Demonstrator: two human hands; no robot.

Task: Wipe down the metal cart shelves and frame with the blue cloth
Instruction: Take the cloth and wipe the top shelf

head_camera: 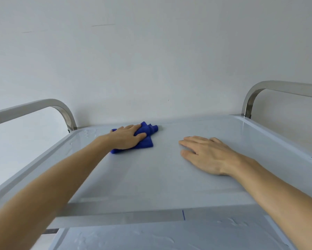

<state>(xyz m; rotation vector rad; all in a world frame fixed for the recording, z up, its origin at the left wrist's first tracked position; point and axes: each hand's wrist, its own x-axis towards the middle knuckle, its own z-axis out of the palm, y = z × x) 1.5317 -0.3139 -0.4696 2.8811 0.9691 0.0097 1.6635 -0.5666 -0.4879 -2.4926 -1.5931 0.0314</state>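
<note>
While under the left hand (126,137), blue cloth (144,137) on top shelf (169,177).

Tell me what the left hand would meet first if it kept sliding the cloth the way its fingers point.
Probably the raised far rim of the top shelf, then the wall close behind. The left hand presses the blue cloth flat, fingers aimed toward the far edge; depth there is uncertain.

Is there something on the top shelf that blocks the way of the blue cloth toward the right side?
Only the person's own right hand, resting flat on the top shelf, lies to the right of the blue cloth, which the left hand presses down. Nothing else stands there.
</note>
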